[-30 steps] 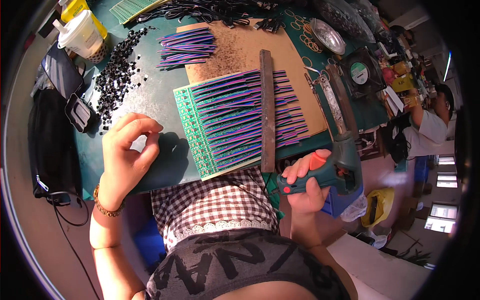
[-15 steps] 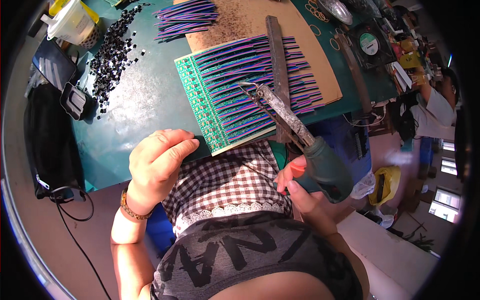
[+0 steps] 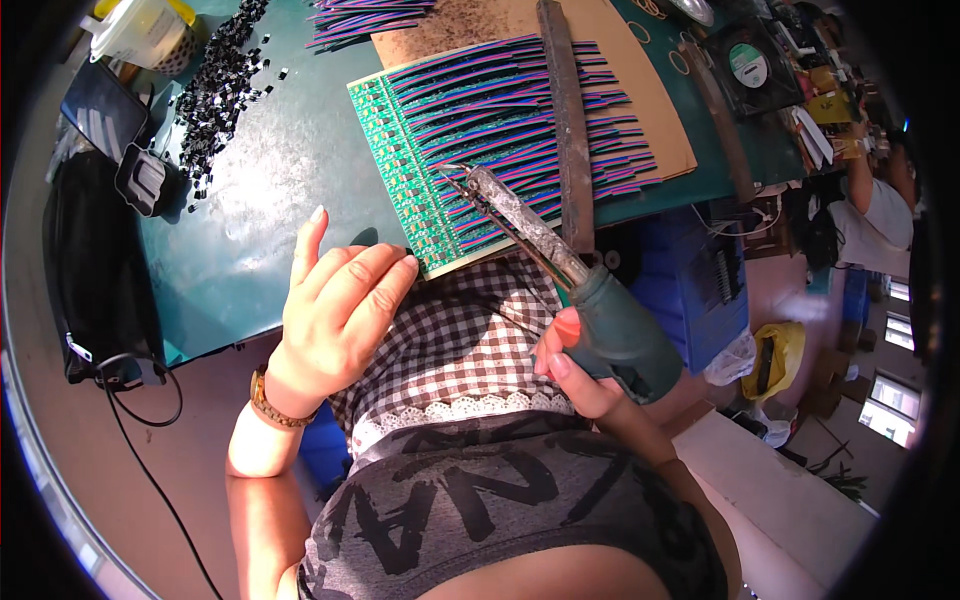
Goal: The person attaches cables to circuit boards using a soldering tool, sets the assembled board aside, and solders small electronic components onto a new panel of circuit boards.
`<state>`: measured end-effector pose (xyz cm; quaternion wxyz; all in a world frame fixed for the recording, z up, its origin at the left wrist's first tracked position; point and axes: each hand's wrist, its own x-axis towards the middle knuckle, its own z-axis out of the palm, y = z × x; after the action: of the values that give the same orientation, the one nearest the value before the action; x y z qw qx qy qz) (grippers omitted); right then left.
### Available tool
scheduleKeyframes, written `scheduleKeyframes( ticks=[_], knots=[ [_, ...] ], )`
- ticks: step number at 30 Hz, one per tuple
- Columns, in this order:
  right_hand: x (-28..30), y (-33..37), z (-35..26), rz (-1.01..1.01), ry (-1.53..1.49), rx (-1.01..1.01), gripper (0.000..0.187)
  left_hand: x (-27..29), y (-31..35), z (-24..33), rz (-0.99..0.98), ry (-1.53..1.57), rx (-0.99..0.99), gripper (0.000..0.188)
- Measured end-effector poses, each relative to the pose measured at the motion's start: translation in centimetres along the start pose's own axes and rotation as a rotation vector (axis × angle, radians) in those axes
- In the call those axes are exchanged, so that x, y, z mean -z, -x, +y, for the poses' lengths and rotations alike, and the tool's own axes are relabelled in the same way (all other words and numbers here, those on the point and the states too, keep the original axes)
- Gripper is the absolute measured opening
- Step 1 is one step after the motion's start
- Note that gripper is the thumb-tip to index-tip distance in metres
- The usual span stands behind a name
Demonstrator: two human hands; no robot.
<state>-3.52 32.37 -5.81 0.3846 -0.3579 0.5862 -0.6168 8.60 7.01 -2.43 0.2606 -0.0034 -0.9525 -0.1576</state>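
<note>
Dark green tabletop [image 3: 240, 265] spreads ahead of both hands, with a bright sheen beyond the left fingers. Just ahead and to the right of those fingers lies the green board [image 3: 385, 150], its near left corner beside the fingertips. Rows of blue, red and black wires [image 3: 480, 110] run across it toward the right, and a metal bar [image 3: 570, 120] lies over them, ahead of the right fingers. Brown card [image 3: 645, 100] shows beyond and to the right of the board.

The left hand [image 3: 335, 315] has thumb and forefinger drawn close together at that corner, with another finger raised and apart; whether a small part sits between the tips is not clear. The right hand [image 3: 585, 380] wraps its fingers around the handle of a green soldering iron [image 3: 620, 335], whose body hides part of the grip. Forward and left of the right fingers, its tip points over the board's wire ends; contact is hard to judge.

Farther from the left fingers, ahead and to their left, lie a heap of black connectors [image 3: 215, 110], a black case [image 3: 145, 180] and a phone [image 3: 105, 110]. Well beyond the right fingers stands a fan [image 3: 750, 70].
</note>
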Motion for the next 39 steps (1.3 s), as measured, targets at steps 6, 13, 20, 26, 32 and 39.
scheduleKeyframes(
  ticks=[6,13,20,26,32,39],
  knots=[
    [-0.3,-0.4,0.1,-0.005,0.088,0.068,0.036,-0.3,0.4,-0.3,0.041,-0.029,-0.039,0.025],
    [0.3,1.6,0.1,0.011,0.357,0.042,0.035,-0.6,0.1,-0.4,0.029,0.008,-0.050,0.020],
    [0.5,3.1,-2.8,0.016,0.172,-0.184,0.021,-0.4,-0.1,-0.5,0.030,0.009,-0.027,0.022],
    [0.5,3.5,-2.2,-0.069,0.251,-0.152,0.021,-0.3,-0.1,-0.7,0.018,0.075,-0.002,0.025],
    [0.5,3.8,-2.5,-0.075,0.354,-0.188,0.023,-0.3,-0.2,-0.5,0.008,0.047,0.003,0.030],
    [0.6,3.5,-2.5,-0.111,0.429,-0.104,0.022,-0.4,-0.2,-0.6,0.017,0.040,-0.004,0.029]
  ],
)
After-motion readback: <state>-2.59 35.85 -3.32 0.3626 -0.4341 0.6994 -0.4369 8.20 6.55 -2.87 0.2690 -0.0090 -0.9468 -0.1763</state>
